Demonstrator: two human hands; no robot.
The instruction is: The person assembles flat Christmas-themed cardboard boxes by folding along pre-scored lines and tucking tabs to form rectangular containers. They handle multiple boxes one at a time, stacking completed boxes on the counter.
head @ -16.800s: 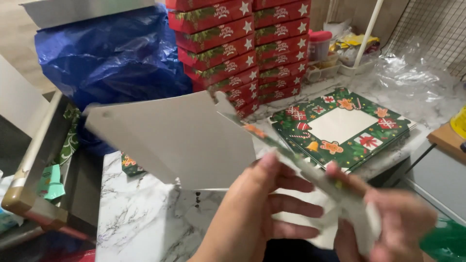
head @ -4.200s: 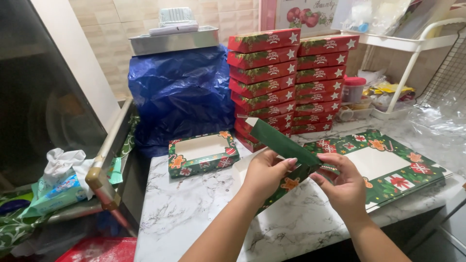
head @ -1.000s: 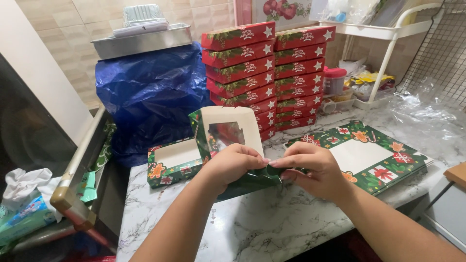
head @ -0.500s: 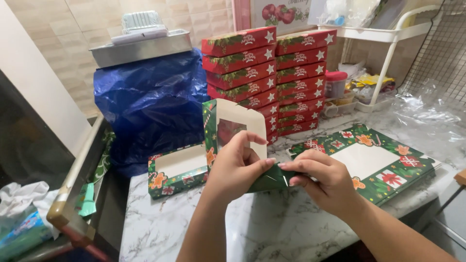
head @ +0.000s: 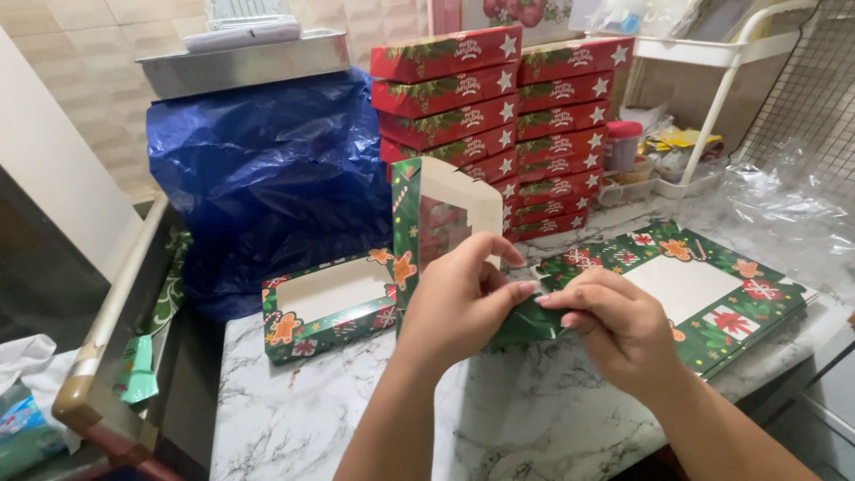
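Over the marble table (head: 534, 428), my left hand (head: 459, 298) and my right hand (head: 614, 325) both grip a green cardboard gift box (head: 445, 223) with festive prints. Its windowed lid stands upright behind my left hand. My fingertips pinch a green side flap between the hands. A finished box (head: 325, 307) of the same kind lies closed to the left, window up. A pile of flat, unfolded boxes (head: 704, 289) lies to the right, just past my right hand.
Two stacks of red and green boxes (head: 503, 125) stand at the back. A blue plastic bag (head: 267, 178) covers a bulky thing at back left, with a metal tray (head: 245, 62) on top. A white rack (head: 712, 89) stands at back right. Clear plastic sheeting (head: 793, 214) lies far right.
The box went from a flat sheet to a folded shape with its lid upright. In the last half second my fingers have closed tighter on the side flap.
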